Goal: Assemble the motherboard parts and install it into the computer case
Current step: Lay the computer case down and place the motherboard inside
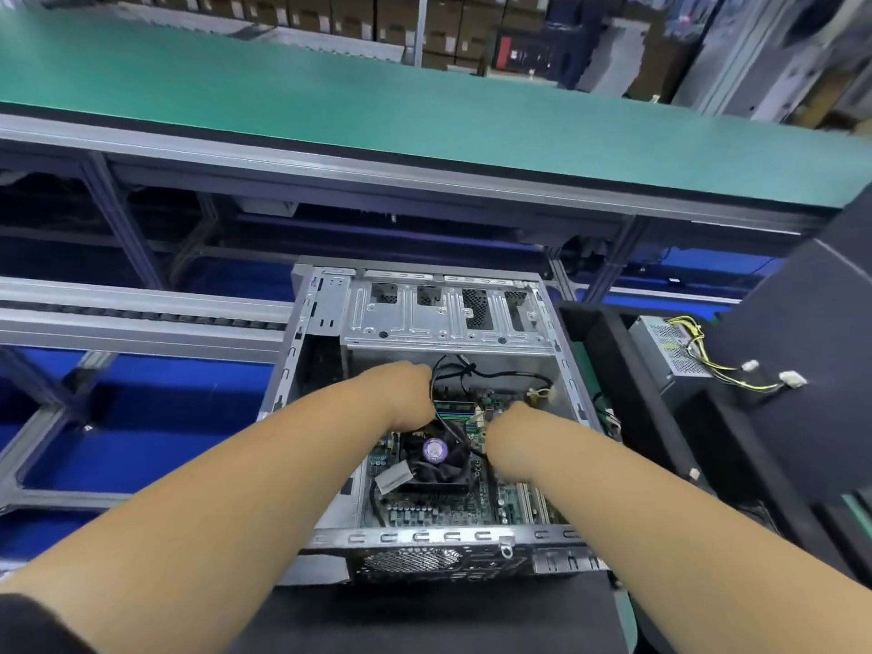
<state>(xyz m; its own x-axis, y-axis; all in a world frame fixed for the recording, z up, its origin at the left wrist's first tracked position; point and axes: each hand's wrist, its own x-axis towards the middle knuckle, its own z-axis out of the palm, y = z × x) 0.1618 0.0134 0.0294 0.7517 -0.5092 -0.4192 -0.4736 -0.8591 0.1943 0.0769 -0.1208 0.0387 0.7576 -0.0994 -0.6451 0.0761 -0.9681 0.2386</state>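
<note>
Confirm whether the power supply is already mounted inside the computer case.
No. The power supply sits outside the computer case, off to its right, its yellow and black cables trailing loose.

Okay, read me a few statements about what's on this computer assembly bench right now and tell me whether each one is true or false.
1. The motherboard lies inside the open computer case. True.
2. Both hands reach into the case. True: the left hand and the right hand are over the board's far end.
3. The cooler fan carries a red sticker. False: its sticker is purple.
4. The power supply is mounted inside the case. False: it sits outside, to the right, with its yellow and black wires loose.
5. The green conveyor belt is loaded with boxes. False: nothing shows on it.
</note>
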